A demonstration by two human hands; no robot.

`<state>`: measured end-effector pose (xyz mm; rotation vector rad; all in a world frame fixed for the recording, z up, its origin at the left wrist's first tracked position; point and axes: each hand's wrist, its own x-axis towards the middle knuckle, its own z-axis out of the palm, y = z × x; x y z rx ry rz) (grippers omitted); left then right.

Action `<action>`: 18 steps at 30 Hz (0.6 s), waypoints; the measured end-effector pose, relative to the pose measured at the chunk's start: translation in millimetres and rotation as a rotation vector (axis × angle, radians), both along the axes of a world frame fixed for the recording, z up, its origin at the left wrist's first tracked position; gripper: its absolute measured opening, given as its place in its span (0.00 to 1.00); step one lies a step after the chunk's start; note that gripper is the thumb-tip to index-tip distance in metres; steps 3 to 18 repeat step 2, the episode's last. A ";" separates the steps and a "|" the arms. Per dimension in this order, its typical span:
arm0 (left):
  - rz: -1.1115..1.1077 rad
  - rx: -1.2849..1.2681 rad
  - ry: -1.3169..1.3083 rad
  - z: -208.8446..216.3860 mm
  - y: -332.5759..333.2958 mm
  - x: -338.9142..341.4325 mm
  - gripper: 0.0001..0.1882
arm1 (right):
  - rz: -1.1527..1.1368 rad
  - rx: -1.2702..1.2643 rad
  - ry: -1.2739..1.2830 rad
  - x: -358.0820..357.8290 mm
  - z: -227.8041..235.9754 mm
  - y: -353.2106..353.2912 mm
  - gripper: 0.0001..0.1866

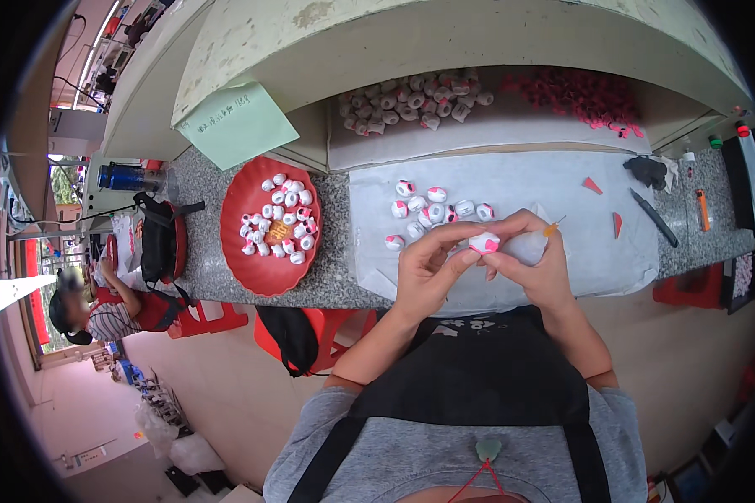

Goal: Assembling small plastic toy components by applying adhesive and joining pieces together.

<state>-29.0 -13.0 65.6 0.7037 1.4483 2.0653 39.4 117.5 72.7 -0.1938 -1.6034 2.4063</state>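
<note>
Between the fingertips of both hands, above the white sheet (pixel 369 218), is a small rounded white piece with pink patches (pixel 484 243). My left hand (pixel 432 270) pinches it from the left. My right hand (pixel 538 270) grips its other side. An orange tip with a thin needle (pixel 550 230) sticks out by my right index finger; it seems to belong to a translucent whitish bottle (pixel 526 248) in that hand, partly hidden by the fingers. Several similar white-and-pink pieces (pixel 436 194) lie on the sheet just beyond my left hand.
A red scalloped plate (pixel 236 243) of such pieces stands left. White pieces (pixel 415 99) and pink parts (pixel 570 92) are heaped on the shelf. A dark pen-like tool (pixel 654 217), red triangular scraps (pixel 592 185) and an orange lighter-like object (pixel 702 210) lie right. Another person (pixel 117 310) sits far left.
</note>
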 end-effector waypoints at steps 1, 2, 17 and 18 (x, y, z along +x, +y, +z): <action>-0.067 0.046 -0.058 -1.0 -1.9 -2.7 0.12 | 0.020 -0.076 -0.009 -0.7 2.0 0.6 0.12; -0.134 0.091 -0.119 -2.7 -5.1 -5.1 0.13 | 0.052 -0.069 -0.008 0.1 2.3 1.5 0.13; -0.134 0.091 -0.119 -2.7 -5.1 -5.1 0.13 | 0.052 -0.069 -0.008 0.1 2.3 1.5 0.13; -0.134 0.091 -0.119 -2.7 -5.1 -5.1 0.13 | 0.052 -0.069 -0.008 0.1 2.3 1.5 0.13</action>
